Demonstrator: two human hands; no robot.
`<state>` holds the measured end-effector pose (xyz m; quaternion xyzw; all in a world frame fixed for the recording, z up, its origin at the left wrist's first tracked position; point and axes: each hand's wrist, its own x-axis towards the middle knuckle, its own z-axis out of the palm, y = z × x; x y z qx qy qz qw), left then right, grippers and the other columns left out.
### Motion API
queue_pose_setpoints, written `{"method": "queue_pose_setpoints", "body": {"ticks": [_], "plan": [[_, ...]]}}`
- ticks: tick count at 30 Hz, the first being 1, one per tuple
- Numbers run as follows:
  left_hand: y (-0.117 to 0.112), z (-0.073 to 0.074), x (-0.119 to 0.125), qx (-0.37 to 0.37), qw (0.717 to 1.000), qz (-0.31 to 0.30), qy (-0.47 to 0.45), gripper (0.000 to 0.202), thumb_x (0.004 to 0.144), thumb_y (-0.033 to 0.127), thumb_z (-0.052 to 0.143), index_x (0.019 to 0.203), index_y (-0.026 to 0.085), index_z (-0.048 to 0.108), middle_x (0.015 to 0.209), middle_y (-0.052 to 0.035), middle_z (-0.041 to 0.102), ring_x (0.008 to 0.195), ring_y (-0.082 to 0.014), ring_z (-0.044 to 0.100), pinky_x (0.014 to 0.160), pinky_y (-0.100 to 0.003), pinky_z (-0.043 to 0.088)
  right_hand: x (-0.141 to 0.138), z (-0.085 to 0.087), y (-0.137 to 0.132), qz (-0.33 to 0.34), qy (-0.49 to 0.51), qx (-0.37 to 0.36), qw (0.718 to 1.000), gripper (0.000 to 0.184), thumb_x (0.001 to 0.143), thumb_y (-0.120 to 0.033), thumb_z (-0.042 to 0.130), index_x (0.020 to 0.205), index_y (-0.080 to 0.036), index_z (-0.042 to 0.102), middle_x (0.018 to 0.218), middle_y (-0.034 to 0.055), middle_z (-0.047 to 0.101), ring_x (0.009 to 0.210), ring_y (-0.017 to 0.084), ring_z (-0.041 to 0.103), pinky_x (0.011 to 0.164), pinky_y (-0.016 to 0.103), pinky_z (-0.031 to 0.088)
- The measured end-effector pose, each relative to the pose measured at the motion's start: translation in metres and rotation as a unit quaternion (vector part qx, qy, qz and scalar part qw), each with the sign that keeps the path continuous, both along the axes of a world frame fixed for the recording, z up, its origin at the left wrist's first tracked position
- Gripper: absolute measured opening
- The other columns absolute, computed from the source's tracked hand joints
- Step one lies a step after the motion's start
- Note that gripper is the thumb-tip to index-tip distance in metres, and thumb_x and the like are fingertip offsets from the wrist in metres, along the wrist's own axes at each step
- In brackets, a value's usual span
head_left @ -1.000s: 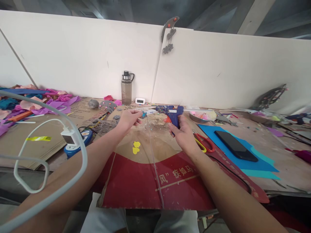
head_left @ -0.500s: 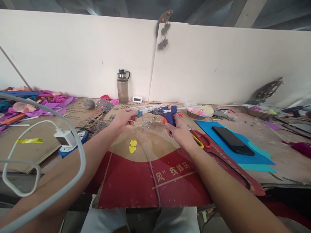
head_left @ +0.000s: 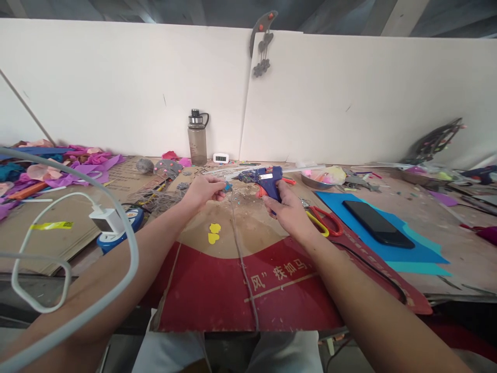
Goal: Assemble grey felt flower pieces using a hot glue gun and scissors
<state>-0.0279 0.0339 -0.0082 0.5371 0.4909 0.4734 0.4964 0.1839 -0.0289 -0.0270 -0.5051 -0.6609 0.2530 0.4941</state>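
Above the far part of the cardboard sheet (head_left: 205, 295), my left hand (head_left: 204, 192) pinches a small blue cut-out piece (head_left: 228, 186); its exact shape is too small to tell. My right hand (head_left: 285, 204) is wrapped round the handle of a dark blue hot glue gun (head_left: 271, 178). The gun's nozzle points left, toward the blue piece, with a gap between them. Two small yellow heart-like cut-outs (head_left: 214, 233) lie on the cardboard below my left hand. Red-and-yellow-handled scissors (head_left: 326, 221) rest just right of my right wrist.
A phone (head_left: 378, 224) lies on blue sheets (head_left: 417, 253) at the right. A bottle (head_left: 198, 142) and a small white digital clock (head_left: 221, 158) stand at the back. Coloured scraps (head_left: 85, 166) pile up at the left. A white cable (head_left: 134, 248) loops across the near left.
My left hand has drawn slightly back and right with the blue piece, now a little apart from the glue gun's nozzle. My right hand keeps the gun in nearly the same place.
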Motion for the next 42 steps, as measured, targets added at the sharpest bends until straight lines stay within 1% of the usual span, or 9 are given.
{"method": "queue_pose_setpoints", "body": {"ticks": [3,5,8,16,24,30,33,37,42], "plan": [[-0.001,0.000,0.000,-0.001,1.000,-0.005,0.003,0.005,0.073,0.010,0.070,0.069,0.010,0.067,0.051,-0.0023,0.061,0.043,-0.0080,0.055,0.048,-0.020,0.048,-0.001,0.001,-0.002,0.029,0.022,-0.030,0.999,0.041,0.080,-0.035,0.052,0.118,-0.022,0.048,0.075,-0.0008,0.057,0.057,0.013,0.047,0.055,0.027,0.045],[0.000,-0.001,0.000,0.001,1.000,-0.004,0.002,0.006,0.072,0.011,0.072,0.068,0.010,0.067,0.051,-0.0028,0.062,0.044,-0.0082,0.056,0.049,-0.021,0.049,-0.002,0.001,-0.003,0.015,0.007,-0.030,0.999,0.043,0.080,-0.036,0.053,0.120,-0.021,0.049,0.079,0.0009,0.060,0.061,0.015,0.050,0.058,0.028,0.045],[0.003,-0.003,-0.002,0.001,1.000,-0.005,0.001,0.006,0.070,0.012,0.073,0.069,0.011,0.068,0.052,-0.0029,0.062,0.045,-0.0082,0.056,0.050,-0.021,0.049,-0.001,0.001,-0.004,0.000,-0.025,-0.016,1.000,0.042,0.081,-0.036,0.052,0.119,-0.021,0.050,0.084,0.0031,0.062,0.067,0.017,0.054,0.061,0.029,0.047],[0.002,-0.002,0.000,0.005,1.000,-0.004,-0.005,0.006,0.070,0.010,0.071,0.066,0.010,0.066,0.051,-0.0026,0.061,0.045,-0.0090,0.056,0.050,-0.022,0.048,0.002,0.000,-0.001,-0.001,-0.082,0.011,0.997,0.034,0.083,-0.033,0.050,0.115,-0.022,0.052,0.095,0.0057,0.064,0.079,0.021,0.059,0.068,0.032,0.048],[-0.001,0.000,0.002,0.003,1.000,-0.003,-0.006,0.007,0.071,0.010,0.072,0.068,0.010,0.066,0.051,-0.0026,0.061,0.045,-0.0093,0.056,0.050,-0.022,0.048,0.000,-0.002,-0.001,0.005,-0.088,0.020,0.996,0.033,0.084,-0.030,0.049,0.115,-0.020,0.050,0.105,0.0076,0.064,0.089,0.022,0.060,0.078,0.034,0.048],[-0.003,0.002,0.003,0.000,1.000,-0.001,0.007,0.006,0.072,0.009,0.070,0.069,0.010,0.066,0.051,-0.0026,0.061,0.045,-0.0092,0.055,0.051,-0.023,0.048,0.001,-0.003,-0.002,-0.013,-0.151,0.053,0.987,0.040,0.087,-0.029,0.046,0.126,-0.019,0.048,0.111,0.0088,0.064,0.099,0.024,0.060,0.090,0.036,0.046],[-0.004,0.003,0.003,0.003,1.000,0.002,0.025,0.005,0.073,0.008,0.069,0.070,0.010,0.066,0.048,-0.0007,0.059,0.043,-0.0088,0.054,0.049,-0.022,0.047,0.000,-0.002,-0.006,-0.033,-0.205,0.067,0.976,0.046,0.088,-0.031,0.045,0.132,-0.017,0.043,0.113,0.0120,0.064,0.101,0.026,0.060,0.089,0.039,0.046],[-0.004,0.003,0.003,0.016,0.999,0.015,0.032,0.007,0.074,0.006,0.065,0.069,0.010,0.064,0.048,0.0010,0.058,0.043,-0.0081,0.054,0.048,-0.021,0.047,-0.003,0.002,-0.013,-0.058,-0.282,0.074,0.955,0.042,0.090,-0.030,0.041,0.128,-0.014,0.047,0.108,0.0167,0.065,0.099,0.031,0.061,0.083,0.041,0.047],[0.001,0.000,0.000,0.011,1.000,0.017,-0.013,0.008,0.070,0.009,0.069,0.066,0.010,0.063,0.051,-0.0003,0.059,0.045,-0.0084,0.056,0.049,-0.021,0.047,-0.004,0.004,-0.016,-0.071,-0.289,0.078,0.952,0.038,0.091,-0.031,0.041,0.124,-0.014,0.047,0.104,0.0164,0.066,0.094,0.031,0.063,0.079,0.040,0.048]]}}
